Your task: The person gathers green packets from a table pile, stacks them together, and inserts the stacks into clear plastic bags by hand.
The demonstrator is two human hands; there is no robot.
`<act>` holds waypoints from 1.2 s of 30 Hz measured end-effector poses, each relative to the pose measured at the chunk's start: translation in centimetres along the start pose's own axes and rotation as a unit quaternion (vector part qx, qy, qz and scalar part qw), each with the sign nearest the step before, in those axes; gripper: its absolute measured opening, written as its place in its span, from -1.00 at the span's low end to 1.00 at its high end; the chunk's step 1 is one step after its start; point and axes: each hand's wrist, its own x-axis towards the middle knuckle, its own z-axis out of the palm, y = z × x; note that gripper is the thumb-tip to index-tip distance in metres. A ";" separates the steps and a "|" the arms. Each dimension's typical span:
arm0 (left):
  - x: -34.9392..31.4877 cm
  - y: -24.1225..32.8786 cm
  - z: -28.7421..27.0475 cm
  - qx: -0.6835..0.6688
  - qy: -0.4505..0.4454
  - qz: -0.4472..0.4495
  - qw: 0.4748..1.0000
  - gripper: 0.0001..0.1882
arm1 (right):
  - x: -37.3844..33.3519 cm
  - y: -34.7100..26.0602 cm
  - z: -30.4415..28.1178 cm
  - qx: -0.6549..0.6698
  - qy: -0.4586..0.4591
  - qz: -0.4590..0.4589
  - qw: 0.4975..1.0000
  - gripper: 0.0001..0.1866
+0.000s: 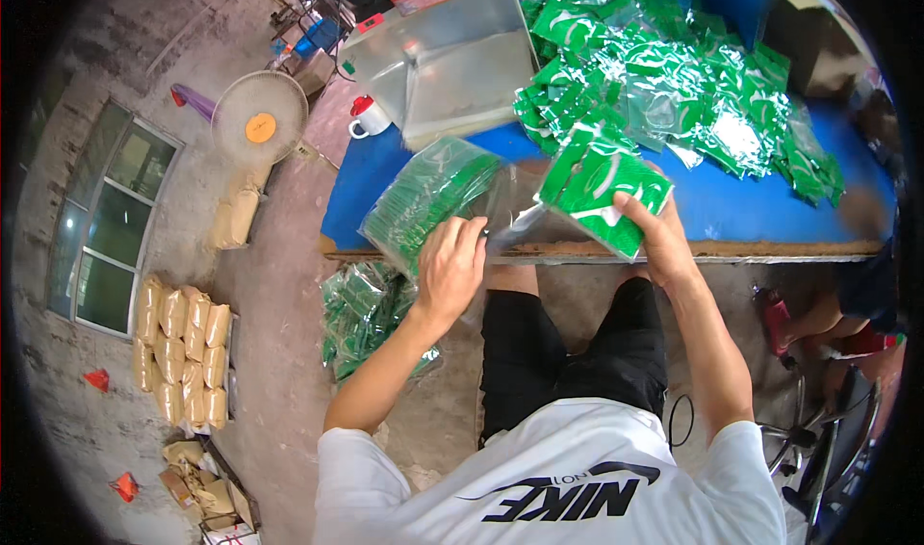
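One right hand (pixel 662 242) clamps flat green plastic packets (pixel 589 191) beside the clear plastic bag (pixel 433 174); left hand (pixel 449 268), grip unclear! Handling's underway, seemingly; next needs steadiness.

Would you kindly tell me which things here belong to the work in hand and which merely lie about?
Seemingly in the work: green packets in the right hand; clear pack of green packets at the left hand; heap of green packets.

Seemingly lying about: red-and-white mug; electric fan; stacked tan sacks.
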 end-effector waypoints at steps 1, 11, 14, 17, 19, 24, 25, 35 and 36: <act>-0.3 0.3 0.1 0.052 -0.017 -0.001 0.999 -0.63 | -0.1 -0.3 -0.3 -0.004 0.000 -0.001 1.000 0.04; -3.2 0.5 2.9 0.096 -0.041 -0.076 0.992 -0.35 | -0.8 0.8 1.0 -0.071 -0.007 -0.041 0.997 0.07; -1.6 0.8 3.6 0.090 -0.038 -0.093 0.991 -0.30 | -0.2 1.8 1.5 -0.115 -0.012 -0.048 0.992 0.07; -0.6 0.1 3.8 0.085 -0.028 -0.097 0.991 -0.46 | 0.5 2.0 1.4 -0.183 -0.021 -0.066 0.981 0.07; 0.5 -0.5 3.9 0.036 0.021 -0.083 0.996 -0.67 | 0.5 1.4 0.5 -0.160 -0.083 0.024 0.983 0.08; 0.8 -1.4 1.9 -0.035 0.061 -0.100 0.993 -0.86 | 2.5 1.3 4.5 -0.197 -0.360 0.219 0.885 0.07; 1.0 -1.4 1.8 -0.031 0.061 -0.098 0.993 -0.87 | 3.1 1.5 5.3 -0.193 -0.376 0.277 0.863 0.06; 2.2 0.1 2.4 -0.053 0.065 -0.081 0.993 -0.93 | 2.2 5.5 7.5 -0.193 -0.060 0.133 0.970 -0.15; 2.2 0.0 2.2 -0.047 0.067 -0.091 0.993 -0.93 | 2.2 5.7 8.1 -0.198 -0.064 0.134 0.969 -0.18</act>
